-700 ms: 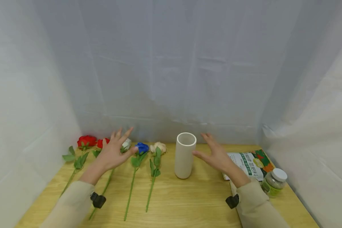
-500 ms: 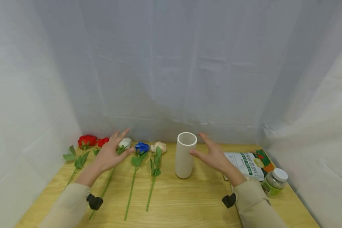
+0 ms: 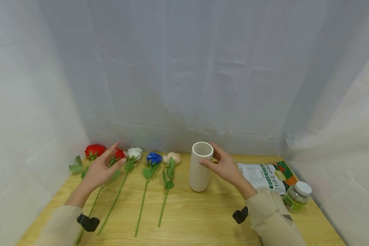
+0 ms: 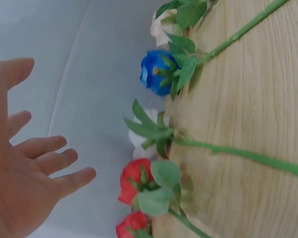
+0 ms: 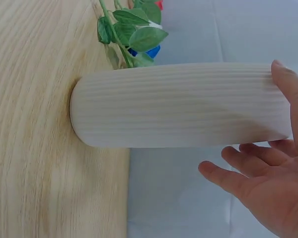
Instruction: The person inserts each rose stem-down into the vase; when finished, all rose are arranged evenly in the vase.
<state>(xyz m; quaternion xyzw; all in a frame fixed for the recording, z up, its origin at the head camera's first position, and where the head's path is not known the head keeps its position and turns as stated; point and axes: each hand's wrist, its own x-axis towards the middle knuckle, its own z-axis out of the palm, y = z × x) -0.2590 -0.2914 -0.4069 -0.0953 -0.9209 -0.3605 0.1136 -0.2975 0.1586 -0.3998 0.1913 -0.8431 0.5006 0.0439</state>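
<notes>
A white ribbed vase (image 3: 199,174) stands upright on the table. My right hand (image 3: 226,167) holds it near the rim, thumb on the near side and fingers curved round the far side. In the right wrist view, the little-finger side of that hand (image 5: 268,183) sits apart from the vase wall (image 5: 179,106). My left hand (image 3: 99,169) hovers with relaxed, spread fingers over the roses at left and holds nothing. Below and beside it lie two red roses (image 3: 94,149), a white rose (image 3: 135,153), a blue rose (image 3: 154,158) and a cream rose (image 3: 172,158).
At right a printed pouch (image 3: 264,176) lies flat beside a clear jar (image 3: 297,196) with a white lid. Pale curtain-like sheets (image 3: 184,85) enclose the wooden table (image 3: 187,218) at the back and sides.
My right hand has moved left, bringing its thumb and fingers round the vase. The left hand has drawn left and slightly toward me, uncovering the white rose. The vase stays in place.
</notes>
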